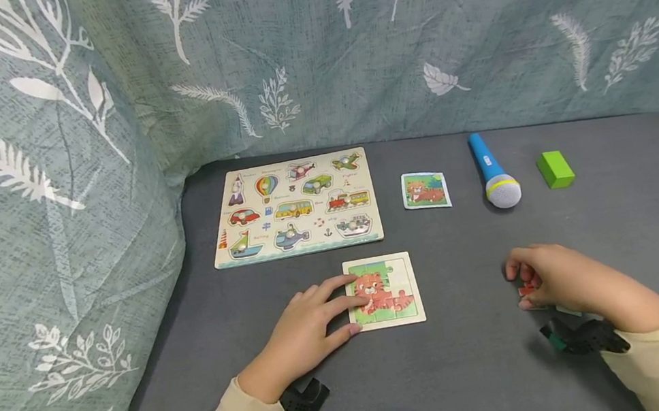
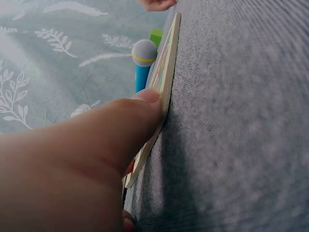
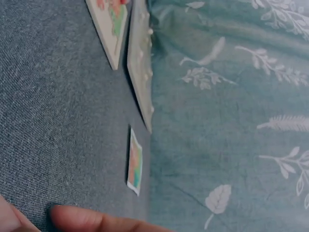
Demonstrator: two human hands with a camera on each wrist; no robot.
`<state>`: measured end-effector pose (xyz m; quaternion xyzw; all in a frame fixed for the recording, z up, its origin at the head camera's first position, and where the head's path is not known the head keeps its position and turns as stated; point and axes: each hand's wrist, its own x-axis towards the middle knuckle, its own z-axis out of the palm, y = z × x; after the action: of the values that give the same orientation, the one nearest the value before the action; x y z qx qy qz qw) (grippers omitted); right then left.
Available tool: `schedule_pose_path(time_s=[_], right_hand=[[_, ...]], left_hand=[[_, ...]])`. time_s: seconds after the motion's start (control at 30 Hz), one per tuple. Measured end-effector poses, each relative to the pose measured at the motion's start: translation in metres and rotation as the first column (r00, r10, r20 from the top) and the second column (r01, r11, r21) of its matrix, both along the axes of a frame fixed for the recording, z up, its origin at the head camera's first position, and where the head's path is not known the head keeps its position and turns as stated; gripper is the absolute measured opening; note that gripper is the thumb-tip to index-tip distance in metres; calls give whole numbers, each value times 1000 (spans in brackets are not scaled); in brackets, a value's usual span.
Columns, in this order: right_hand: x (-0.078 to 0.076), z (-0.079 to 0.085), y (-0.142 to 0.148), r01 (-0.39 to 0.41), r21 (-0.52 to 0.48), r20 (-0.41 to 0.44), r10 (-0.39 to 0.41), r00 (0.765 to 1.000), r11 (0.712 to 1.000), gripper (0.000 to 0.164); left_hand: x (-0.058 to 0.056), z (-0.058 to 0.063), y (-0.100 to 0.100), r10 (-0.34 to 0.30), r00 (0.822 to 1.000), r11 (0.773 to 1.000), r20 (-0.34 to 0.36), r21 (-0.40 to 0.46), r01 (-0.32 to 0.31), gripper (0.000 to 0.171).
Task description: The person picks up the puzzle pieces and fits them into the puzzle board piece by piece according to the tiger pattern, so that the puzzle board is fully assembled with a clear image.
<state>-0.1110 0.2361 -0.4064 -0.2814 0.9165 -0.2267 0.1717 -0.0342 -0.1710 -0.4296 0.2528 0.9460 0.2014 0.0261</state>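
Observation:
A wooden jigsaw puzzle with a partly filled tiger picture lies in a pale square frame in the middle of the head view. My left hand rests on its left side, with fingers spread over the pieces and the thumb on the frame's near left corner. In the left wrist view the thumb presses the frame's edge. My right hand is low over the table at the right, fingers bent, around a red puzzle piece. Whether it pinches the piece is hidden. Another pale piece shows under its wrist.
Behind the puzzle lies a wooden vehicle peg board. To its right are a small tiger picture card, a blue toy microphone and a green block. A leaf-patterned curtain hangs at the back and left.

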Motion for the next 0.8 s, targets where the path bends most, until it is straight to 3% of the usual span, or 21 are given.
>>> schedule_pose_path(time_s=[0.17,0.3,0.53,0.8], right_hand=[[1,3,2,14,-37,63,-11,998,999,35],[1,10,-5,7,-93,79,1,997,996,22],[-4,25,-57,102,-272,27,-98,995,957,10],[-14,15,-110,85,-355,31,-80,996,931,6]], left_hand=[[0,0,1,4,1000,1000,14,0,-4,47],[1,-1,0,3,1000,1000,14,-3,-3,47],[0,-1,0,1,1000,1000,1,-6,-1,48],[1,1,-2,3,1000,1000,23,-9,-2,48]])
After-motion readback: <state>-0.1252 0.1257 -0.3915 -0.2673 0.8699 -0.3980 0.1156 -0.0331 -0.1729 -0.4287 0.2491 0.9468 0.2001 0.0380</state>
